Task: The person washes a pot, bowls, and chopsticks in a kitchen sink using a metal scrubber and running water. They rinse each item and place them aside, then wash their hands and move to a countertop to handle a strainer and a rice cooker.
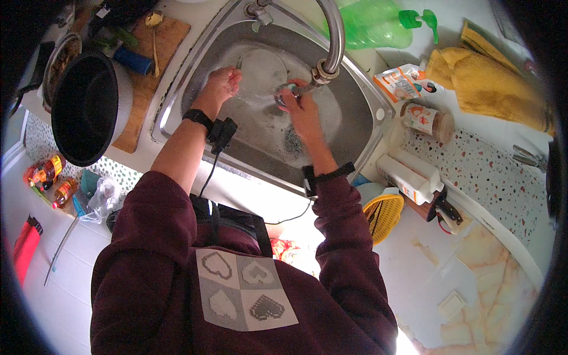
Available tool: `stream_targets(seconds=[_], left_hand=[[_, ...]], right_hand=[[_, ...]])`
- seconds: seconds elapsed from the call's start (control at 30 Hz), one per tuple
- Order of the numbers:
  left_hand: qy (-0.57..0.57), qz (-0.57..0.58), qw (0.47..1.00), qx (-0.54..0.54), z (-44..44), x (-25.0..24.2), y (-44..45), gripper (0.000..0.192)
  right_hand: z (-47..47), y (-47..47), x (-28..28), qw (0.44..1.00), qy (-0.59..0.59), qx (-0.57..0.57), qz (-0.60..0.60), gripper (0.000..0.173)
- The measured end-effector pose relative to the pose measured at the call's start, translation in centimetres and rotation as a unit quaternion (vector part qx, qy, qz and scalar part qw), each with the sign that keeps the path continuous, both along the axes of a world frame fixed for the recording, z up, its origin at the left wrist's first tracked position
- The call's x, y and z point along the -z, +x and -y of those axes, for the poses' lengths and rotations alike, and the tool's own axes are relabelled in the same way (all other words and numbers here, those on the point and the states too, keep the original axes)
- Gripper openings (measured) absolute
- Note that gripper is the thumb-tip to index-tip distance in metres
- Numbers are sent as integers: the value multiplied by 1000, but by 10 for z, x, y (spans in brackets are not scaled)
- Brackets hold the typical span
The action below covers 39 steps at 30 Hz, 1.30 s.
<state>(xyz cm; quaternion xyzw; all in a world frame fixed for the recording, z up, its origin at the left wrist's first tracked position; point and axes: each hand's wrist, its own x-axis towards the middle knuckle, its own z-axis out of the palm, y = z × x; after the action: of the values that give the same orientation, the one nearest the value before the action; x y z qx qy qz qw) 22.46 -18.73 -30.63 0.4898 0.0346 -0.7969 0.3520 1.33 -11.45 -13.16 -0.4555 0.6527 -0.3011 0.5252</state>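
Observation:
Both my hands are inside a stainless steel sink (266, 155) that has some water and suds in it. My left hand (225, 83) is curled, with the thin tip of a metal utensil (239, 63) showing beyond its fingers. My right hand (298, 98) grips a small shiny metal object (282, 94), perhaps a faucet spray head, under the end of the flexible metal faucet hose (333, 42). Its exact form is partly hidden by the fingers. A round pale shape, perhaps a plate (264, 73), lies in the sink between my hands.
A black-lined pot (85, 108) and a wooden cutting board (171, 40) with a gold-coloured spoon (155, 44) stand left. On the right are a green pump bottle (372, 26), a yellow towel (488, 88), a jar (428, 122), white bottles (406, 177), a yellow basket (385, 215) and knives (448, 212).

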Motion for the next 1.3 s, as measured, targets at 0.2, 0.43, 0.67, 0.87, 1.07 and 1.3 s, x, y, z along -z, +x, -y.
stream_targets(seconds=[0.2,0.43,0.67,0.87,1.07,1.3], left_hand=[[27,13,999,-42,-6,-7,5,8],[-27,52,998,-2,-16,-24,15,7],[-36,11,999,13,-31,-14,12,11],[-39,102,994,20,-32,-5,-5,17],[-61,102,993,-20,-41,-9,3,21],[-136,127,982,-32,-38,-21,-1,23]], right_hand=[[0,4,11,999,-32,20,-8,43],[6,-4,-4,987,-86,-7,-137,39],[39,24,24,970,-141,86,181,35],[21,-7,3,958,-99,6,-269,35],[13,6,10,994,-73,33,77,40],[13,10,15,981,2,108,163,43]])
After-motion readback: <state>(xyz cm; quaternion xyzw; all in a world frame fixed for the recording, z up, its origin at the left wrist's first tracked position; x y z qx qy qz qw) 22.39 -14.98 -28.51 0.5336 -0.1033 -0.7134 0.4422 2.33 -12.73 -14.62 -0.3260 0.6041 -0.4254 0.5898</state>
